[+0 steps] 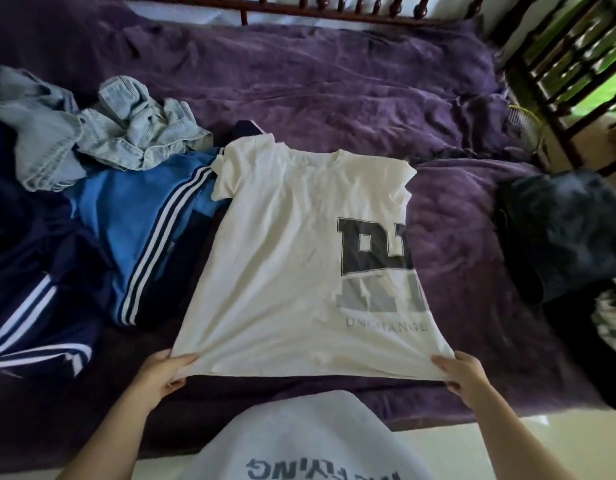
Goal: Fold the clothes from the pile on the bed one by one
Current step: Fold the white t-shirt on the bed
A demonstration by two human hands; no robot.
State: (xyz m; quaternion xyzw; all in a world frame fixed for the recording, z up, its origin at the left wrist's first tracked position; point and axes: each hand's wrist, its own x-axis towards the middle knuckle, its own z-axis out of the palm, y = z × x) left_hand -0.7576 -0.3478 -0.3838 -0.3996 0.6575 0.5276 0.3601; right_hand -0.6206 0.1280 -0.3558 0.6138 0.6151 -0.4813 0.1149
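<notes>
A white T-shirt [286, 258] with a dark block print lies spread on the purple bed [334, 81], collar away from me, its right side folded in so the print is cut off. My left hand [164, 370] grips the hem's left corner. My right hand [460, 375] grips the hem's right corner, and the hem is pulled taut between them. The pile lies at the left: a blue garment with white stripes [133, 223], a navy striped garment [33, 306] and light denim clothes [126, 133].
Dark clothes [563, 233] lie at the bed's right side, with a black-and-white patterned piece [611, 323] below them. A wooden headboard [334, 5] runs along the far edge. A barred window [576, 64] is at the upper right. Pale floor [438, 441] shows near my body.
</notes>
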